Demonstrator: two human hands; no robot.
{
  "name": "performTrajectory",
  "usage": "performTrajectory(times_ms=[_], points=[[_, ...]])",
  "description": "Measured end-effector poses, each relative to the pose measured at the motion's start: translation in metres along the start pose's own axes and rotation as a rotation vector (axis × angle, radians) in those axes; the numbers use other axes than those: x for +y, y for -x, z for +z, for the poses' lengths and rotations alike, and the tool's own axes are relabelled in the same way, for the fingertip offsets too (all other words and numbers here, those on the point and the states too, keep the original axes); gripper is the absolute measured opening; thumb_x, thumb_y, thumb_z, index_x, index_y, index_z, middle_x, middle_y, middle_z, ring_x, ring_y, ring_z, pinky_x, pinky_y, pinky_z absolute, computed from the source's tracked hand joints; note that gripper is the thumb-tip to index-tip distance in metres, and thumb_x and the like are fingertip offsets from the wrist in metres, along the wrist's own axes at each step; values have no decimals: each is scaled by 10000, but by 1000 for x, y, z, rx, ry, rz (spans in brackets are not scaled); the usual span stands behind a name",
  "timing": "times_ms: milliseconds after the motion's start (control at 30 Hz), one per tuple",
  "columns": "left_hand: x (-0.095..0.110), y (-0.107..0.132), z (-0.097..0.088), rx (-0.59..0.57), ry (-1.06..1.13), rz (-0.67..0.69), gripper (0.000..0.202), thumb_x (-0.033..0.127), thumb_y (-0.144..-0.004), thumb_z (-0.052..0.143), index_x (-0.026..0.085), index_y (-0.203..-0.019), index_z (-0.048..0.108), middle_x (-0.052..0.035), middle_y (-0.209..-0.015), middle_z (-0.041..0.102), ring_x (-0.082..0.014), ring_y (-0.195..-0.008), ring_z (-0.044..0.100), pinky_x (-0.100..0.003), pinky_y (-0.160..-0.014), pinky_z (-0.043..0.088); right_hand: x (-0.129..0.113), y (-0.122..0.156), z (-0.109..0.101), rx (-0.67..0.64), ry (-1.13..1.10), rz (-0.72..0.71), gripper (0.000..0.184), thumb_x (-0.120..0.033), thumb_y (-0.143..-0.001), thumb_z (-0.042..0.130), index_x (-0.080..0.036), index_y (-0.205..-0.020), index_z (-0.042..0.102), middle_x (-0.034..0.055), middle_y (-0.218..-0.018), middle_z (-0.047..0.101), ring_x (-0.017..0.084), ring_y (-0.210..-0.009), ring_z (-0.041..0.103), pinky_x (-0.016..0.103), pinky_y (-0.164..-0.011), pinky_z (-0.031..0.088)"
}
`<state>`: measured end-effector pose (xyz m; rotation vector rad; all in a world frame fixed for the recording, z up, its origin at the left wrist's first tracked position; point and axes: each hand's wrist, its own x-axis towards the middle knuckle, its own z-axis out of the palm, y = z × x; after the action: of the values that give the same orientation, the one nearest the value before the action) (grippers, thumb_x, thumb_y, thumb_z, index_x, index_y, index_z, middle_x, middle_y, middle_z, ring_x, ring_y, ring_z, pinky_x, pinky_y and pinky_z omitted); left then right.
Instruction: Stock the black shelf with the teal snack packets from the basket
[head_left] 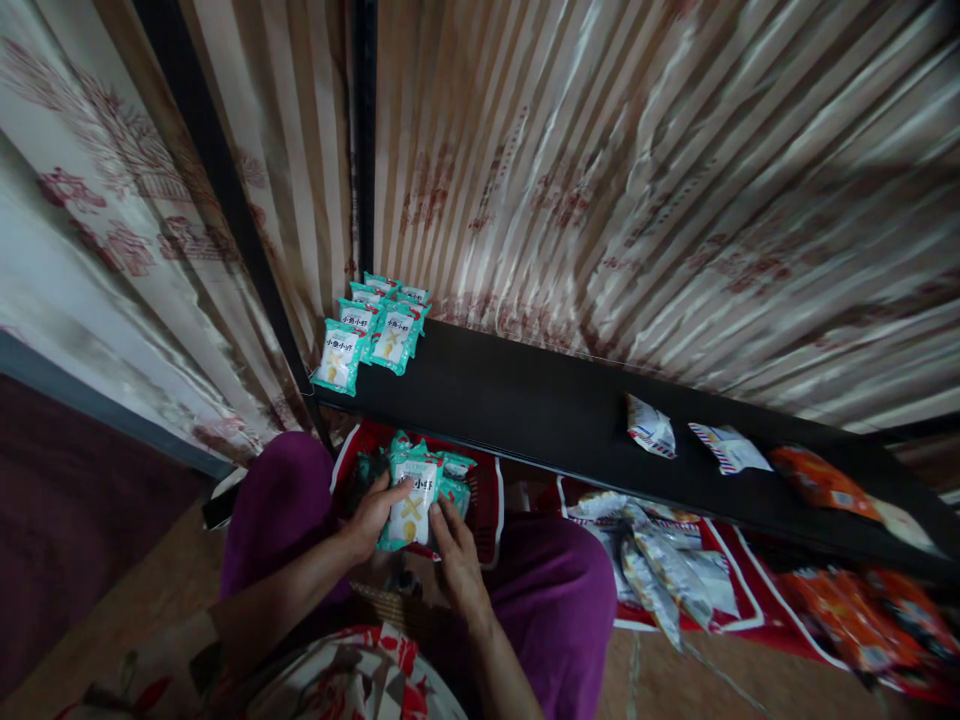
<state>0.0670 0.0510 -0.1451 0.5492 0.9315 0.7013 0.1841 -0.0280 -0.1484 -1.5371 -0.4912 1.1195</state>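
Note:
Both my hands hold a bunch of teal snack packets [415, 503] over a red basket [487, 500] that rests on my lap. My left hand [369, 520] grips the bunch from the left, fingers curled round its edge. My right hand [452, 555] closes on it from the lower right. More teal packets [371, 328] of the same kind lie in overlapping rows at the left end of a black shelf [525, 405], above and beyond my hands.
Two white packets [651, 427] and orange packets [817, 480] lie further right on the shelf. A second red basket [739, 600] holds silver-white packets [660, 560]; orange packets [862, 610] are piled beside it. Striped curtains [637, 170] hang behind the shelf.

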Motion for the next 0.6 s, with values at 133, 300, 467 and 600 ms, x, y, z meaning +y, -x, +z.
performTrajectory(times_ms=[133, 300, 467, 600], points=[[-2, -3, -2, -5, -12, -3, 531, 390, -630, 746, 170, -1089, 596, -82, -905, 722, -226, -723, 684, -307, -639, 522, -5, 3, 5, -71, -100, 120, 642, -521, -657, 720, -149, -1171, 620, 107, -1249, 610, 262, -1143, 568, 353, -954, 455], [0, -4, 0, 10, 4, -19, 502, 383, -609, 748, 162, -1035, 603, -68, -857, 717, -204, -684, 665, -291, -616, 503, -6, 4, 8, -147, -216, 143, 731, -507, -642, 740, -147, -1249, 551, 100, -1120, 678, 258, -995, 644, 373, -876, 500], [4, -6, -2, -34, -28, -9, 430, 329, -623, 724, 161, -1003, 613, -68, -874, 714, -200, -721, 662, -285, -643, 493, -6, 4, 9, -174, -254, 145, 730, -486, -630, 756, -163, -1250, 545, 86, -1091, 691, 247, -959, 653, 355, -835, 517], [7, -8, -1, -28, -37, -1, 402, 279, -611, 706, 173, -985, 602, -51, -853, 709, -196, -685, 650, -290, -614, 488, -6, 2, 12, -109, -248, 151, 719, -478, -603, 773, -171, -1221, 573, 75, -1080, 697, 252, -932, 660, 372, -855, 513]])
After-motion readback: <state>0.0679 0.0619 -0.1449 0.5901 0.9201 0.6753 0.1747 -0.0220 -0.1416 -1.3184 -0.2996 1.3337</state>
